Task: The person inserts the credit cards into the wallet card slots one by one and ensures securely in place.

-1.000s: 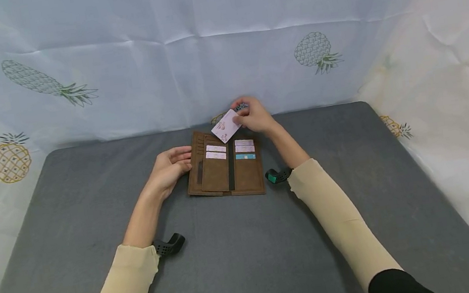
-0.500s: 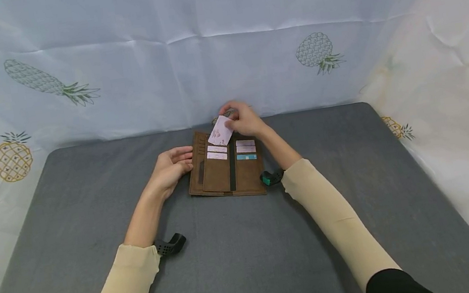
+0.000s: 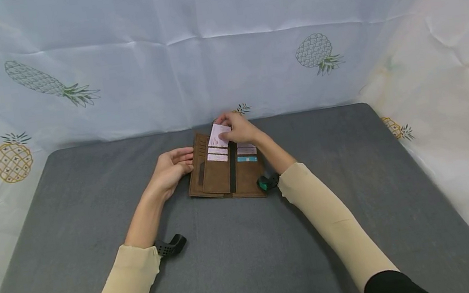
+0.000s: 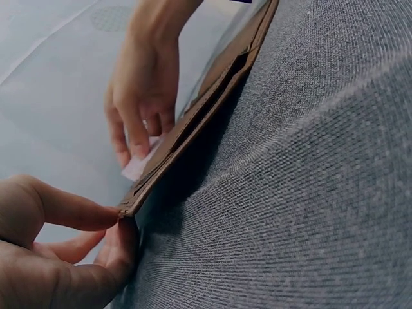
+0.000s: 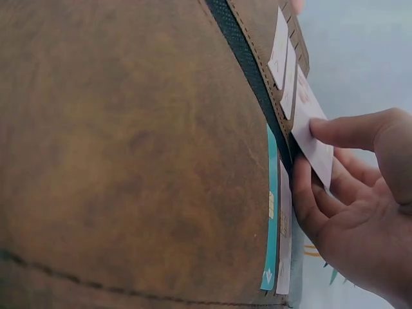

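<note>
A brown wallet (image 3: 216, 179) lies unfolded on the grey table, with several cards tucked in its slots. My left hand (image 3: 169, 173) pinches the wallet's left edge between thumb and fingers, plain in the left wrist view. With thumb and fingers my right hand (image 3: 238, 130) pinches a pink-white card (image 3: 218, 135) at the top of the wallet's left panel. The card's lower end is at the upper slot there, above two pale cards (image 3: 217, 155). On the right panel sit a blue card (image 5: 271, 212) and pale cards (image 5: 284, 238), partly covered by my right hand in the head view.
The grey table (image 3: 241, 255) ends at a pale curtain (image 3: 154, 87) printed with pineapples, close behind the wallet. Black wrist devices, a left one (image 3: 171, 245) and a right one (image 3: 268, 182), hang near the sleeves.
My right hand has moved left and down with the card, which has turned more upright and come down to the left panel's upper slot. My left hand stays at the wallet's edge.
</note>
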`<state>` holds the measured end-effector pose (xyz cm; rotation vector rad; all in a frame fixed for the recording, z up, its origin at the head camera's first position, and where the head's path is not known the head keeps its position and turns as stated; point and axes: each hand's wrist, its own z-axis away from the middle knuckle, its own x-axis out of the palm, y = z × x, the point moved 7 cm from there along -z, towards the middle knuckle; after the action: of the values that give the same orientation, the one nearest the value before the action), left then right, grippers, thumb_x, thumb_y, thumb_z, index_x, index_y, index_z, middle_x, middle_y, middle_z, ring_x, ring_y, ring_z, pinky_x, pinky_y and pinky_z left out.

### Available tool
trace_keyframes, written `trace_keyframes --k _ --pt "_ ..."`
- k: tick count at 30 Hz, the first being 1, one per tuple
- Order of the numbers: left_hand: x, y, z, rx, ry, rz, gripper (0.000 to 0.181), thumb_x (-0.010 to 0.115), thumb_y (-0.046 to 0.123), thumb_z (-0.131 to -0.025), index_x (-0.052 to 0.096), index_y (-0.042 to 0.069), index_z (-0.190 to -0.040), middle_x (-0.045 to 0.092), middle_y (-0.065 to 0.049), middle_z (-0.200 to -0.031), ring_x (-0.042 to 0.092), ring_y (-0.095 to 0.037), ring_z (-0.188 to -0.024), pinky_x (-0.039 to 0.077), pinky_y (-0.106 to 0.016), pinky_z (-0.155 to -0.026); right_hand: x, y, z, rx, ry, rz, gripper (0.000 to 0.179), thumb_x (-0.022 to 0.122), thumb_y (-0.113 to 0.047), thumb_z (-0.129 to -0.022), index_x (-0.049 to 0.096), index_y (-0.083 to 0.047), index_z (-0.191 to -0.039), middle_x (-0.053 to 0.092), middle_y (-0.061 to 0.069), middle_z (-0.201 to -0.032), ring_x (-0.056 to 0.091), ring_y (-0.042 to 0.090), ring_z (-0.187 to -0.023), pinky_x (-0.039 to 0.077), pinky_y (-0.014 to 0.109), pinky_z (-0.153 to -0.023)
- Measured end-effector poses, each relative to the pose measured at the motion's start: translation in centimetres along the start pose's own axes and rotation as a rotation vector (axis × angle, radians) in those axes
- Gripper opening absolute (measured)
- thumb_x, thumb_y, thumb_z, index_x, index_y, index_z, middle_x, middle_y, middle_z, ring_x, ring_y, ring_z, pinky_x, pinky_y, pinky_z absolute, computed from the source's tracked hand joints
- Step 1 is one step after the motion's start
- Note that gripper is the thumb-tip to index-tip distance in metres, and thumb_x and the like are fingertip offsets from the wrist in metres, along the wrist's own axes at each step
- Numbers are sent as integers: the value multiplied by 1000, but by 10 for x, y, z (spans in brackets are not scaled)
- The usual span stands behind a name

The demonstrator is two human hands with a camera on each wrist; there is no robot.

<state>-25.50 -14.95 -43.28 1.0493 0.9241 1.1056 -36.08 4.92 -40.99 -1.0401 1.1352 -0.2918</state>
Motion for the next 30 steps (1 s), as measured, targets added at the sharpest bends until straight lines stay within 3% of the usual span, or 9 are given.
trace_keyframes --k 3,5,12,17,25,30 --pt "0 0 0 1 1 -2 63 50 -14 -99 45 -5 -161 45 -31 -160 51 -38 -141 55 -9 -88 2 -1 1 0 -27 -8 43 69 -3 -103 56 7 -142 62 26 -150 65 37 -129 56 45 -102" --pt "0 0 0 3 2 -1 63 50 -14 -99 45 -5 -161 45 -31 -160 51 -37 -140 55 -9 -88 4 -2 1 -9 -44 -13 42 71 -3 -102 58 7 -141 61 26 -150 63 41 -134 56 49 -104" --pt "0 1 0 7 1 8 61 49 -14 -100 45 -6 -161 45 -31 -159 53 -33 -135 55 -9 -88 9 -6 2 -45 -88 18 36 75 -6 -101 67 6 -134 67 25 -140 62 40 -138 55 48 -117" --pt "0 0 1 2 0 5 62 50 -14 -100 45 -5 -161 45 -31 -159 53 -34 -136 55 -9 -88 7 -5 5 -50 -57 -1 34 78 -7 -100 72 6 -130 71 25 -133 67 37 -127 58 45 -113" --pt "0 0 1 5 -5 6 61 49 -13 -100 45 -5 -161 45 -31 -159 53 -33 -135 55 -10 -88 5 -4 8 -83 -31 -11 24 78 -6 -99 80 5 -121 78 21 -105 74 23 -93 62 29 -84" --pt "0 0 1 5 -6 6 61 48 -13 -100 45 -5 -161 44 -31 -159 53 -32 -135 55 -10 -88 5 -3 8 -104 -29 -19 20 78 -5 -98 81 5 -116 80 20 -101 75 19 -86 61 24 -78"
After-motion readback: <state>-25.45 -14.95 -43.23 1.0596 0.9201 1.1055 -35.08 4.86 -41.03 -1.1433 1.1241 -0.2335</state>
